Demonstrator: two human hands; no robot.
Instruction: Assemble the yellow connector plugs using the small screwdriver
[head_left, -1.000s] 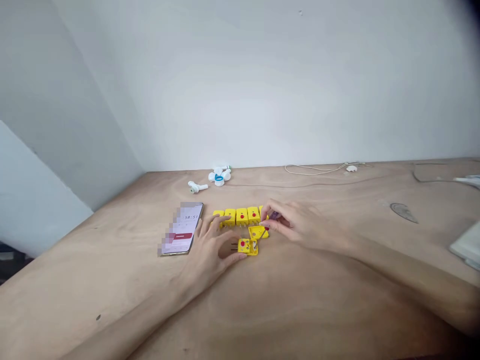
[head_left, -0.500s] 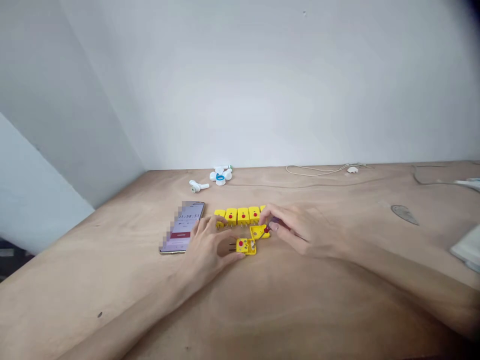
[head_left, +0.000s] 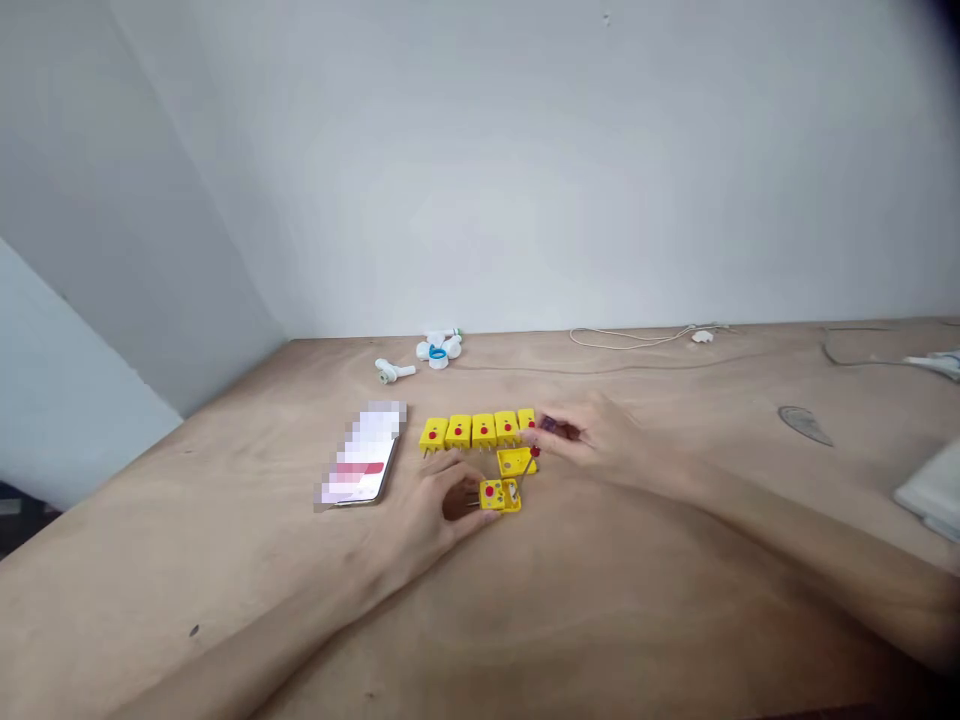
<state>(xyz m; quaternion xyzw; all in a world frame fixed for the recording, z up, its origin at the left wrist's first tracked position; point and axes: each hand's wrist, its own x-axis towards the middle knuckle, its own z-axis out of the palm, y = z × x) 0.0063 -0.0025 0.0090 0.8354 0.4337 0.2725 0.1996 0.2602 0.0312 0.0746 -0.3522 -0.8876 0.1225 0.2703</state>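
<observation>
My left hand (head_left: 424, 505) is closed around the pin end of an opened yellow plug (head_left: 491, 494), thumb at its near edge and fingers at the far side. The plug lies on the table with its inside facing up and a red spot on it. My right hand (head_left: 600, 435) grips a small screwdriver (head_left: 534, 452) with a dark purple handle and a red collar. Its thin shaft slants down to the plug's right part; whether the tip touches is too small to tell. A loose yellow plug cover (head_left: 514, 460) lies just behind the plug.
Behind the cover stands a row of several closed yellow plugs (head_left: 484, 430) with red spots. A phone (head_left: 364, 465) lies to the left. White fittings (head_left: 439, 350) and a pale cord (head_left: 637, 345) lie near the wall, and a white object (head_left: 934, 495) sits at the right edge.
The screwdriver tip has moved from beside the cover to the opened plug. My left fingers have drawn in closer around the plug, uncovering the leftmost plug in the row. The phone screen now looks brighter.
</observation>
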